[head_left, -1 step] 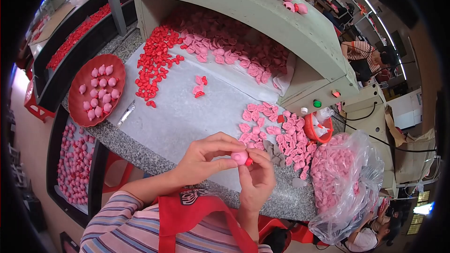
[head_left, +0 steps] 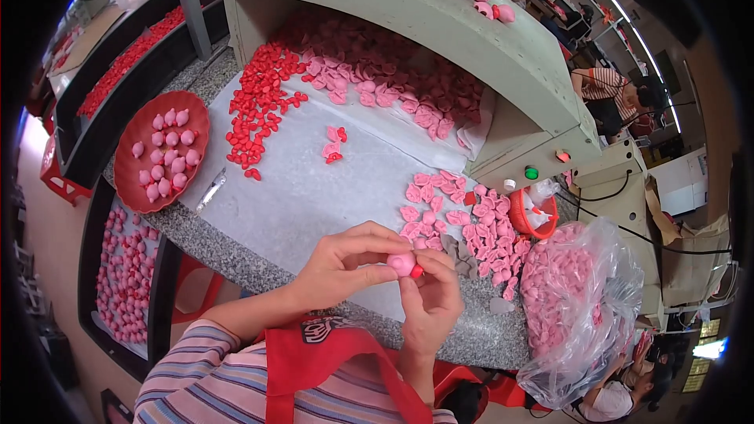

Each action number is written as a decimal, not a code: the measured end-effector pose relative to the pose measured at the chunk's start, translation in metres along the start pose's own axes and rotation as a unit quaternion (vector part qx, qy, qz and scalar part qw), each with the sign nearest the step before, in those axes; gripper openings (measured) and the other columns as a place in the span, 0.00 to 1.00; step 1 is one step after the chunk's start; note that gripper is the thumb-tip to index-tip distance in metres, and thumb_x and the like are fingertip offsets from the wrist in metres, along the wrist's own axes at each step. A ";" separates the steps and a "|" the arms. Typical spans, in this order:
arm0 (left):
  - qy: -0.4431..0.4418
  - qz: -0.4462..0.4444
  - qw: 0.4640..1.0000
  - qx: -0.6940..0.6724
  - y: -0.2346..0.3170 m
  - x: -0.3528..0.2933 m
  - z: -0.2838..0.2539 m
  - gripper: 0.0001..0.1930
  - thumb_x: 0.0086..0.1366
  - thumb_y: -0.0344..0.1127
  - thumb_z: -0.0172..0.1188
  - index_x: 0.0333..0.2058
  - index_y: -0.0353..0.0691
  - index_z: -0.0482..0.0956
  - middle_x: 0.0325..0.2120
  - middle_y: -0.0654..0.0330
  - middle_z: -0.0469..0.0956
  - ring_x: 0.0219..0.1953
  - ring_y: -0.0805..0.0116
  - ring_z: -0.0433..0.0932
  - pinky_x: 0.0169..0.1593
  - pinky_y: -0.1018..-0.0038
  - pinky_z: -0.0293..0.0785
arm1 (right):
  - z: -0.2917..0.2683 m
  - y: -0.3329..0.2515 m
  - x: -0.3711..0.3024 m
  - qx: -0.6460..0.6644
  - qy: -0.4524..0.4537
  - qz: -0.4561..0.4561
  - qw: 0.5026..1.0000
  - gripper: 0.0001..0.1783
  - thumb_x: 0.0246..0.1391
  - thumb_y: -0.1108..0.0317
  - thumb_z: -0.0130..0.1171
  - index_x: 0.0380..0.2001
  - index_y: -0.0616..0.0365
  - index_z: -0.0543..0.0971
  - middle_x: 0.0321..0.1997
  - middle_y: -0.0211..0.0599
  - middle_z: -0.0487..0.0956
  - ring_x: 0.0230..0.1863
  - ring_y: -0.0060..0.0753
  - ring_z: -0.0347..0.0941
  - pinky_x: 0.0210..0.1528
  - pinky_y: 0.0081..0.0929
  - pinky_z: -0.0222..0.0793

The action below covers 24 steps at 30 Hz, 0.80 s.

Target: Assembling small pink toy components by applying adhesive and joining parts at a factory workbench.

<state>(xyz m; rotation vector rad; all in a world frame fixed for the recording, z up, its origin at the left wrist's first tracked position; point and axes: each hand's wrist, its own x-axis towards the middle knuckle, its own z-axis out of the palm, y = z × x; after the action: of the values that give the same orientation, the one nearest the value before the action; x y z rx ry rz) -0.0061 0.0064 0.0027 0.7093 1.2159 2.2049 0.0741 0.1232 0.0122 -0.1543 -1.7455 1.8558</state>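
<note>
Nothing much has shifted since the earlier frame: both hands are still together at the near edge of the tabletop, pinching the same small pink piece between their fingertips. The left hand closes over it from the left with the thumb underneath, and the right hand meets it from below and the right, fingers curled. A small red part shows at the piece's lower right end, against the right thumb, so the piece seems to point down and to the right; it is too rounded and too covered to tell a long axis. It is held just above the grey speckled rim, in front of the red apron. Loose pink pieces lie just beyond the hands, a heap of red parts farther back, a red tray of pink pieces at the left, and a clear bag of pink pieces at the right.
</note>
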 end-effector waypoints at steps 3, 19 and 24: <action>-0.019 -0.058 0.998 -0.035 0.005 0.001 0.000 0.18 0.53 0.20 0.58 0.45 0.31 0.72 0.46 0.54 0.66 0.48 0.65 0.70 0.50 0.72 0.69 | -0.004 0.000 -0.002 -0.006 0.008 0.025 1.000 0.19 0.38 0.86 0.59 0.39 0.64 0.73 0.41 0.40 0.68 0.42 0.31 0.68 0.47 0.25 0.66; -0.003 -0.225 0.967 -0.119 0.003 -0.003 -0.008 0.14 0.62 0.32 0.51 0.47 0.35 0.72 0.40 0.57 0.75 0.41 0.70 0.74 0.41 0.75 0.75 | -0.020 0.001 0.013 0.166 -0.180 0.266 0.932 0.22 0.50 0.79 0.49 0.51 0.66 0.66 0.58 0.50 0.63 0.57 0.38 0.62 0.57 0.34 0.60; -0.009 -0.258 0.948 -0.184 0.016 0.002 -0.008 0.16 0.61 0.32 0.53 0.48 0.36 0.72 0.41 0.58 0.74 0.43 0.71 0.74 0.43 0.75 0.75 | -0.019 -0.003 0.014 0.160 -0.143 0.303 0.928 0.21 0.51 0.76 0.49 0.50 0.67 0.66 0.53 0.47 0.68 0.53 0.36 0.66 0.52 0.32 0.65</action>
<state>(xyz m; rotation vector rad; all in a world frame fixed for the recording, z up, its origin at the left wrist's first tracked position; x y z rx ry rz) -0.0158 -0.0047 0.0130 0.2227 0.8208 1.8923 0.0725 0.1463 0.0160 -0.3383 -1.6620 2.7056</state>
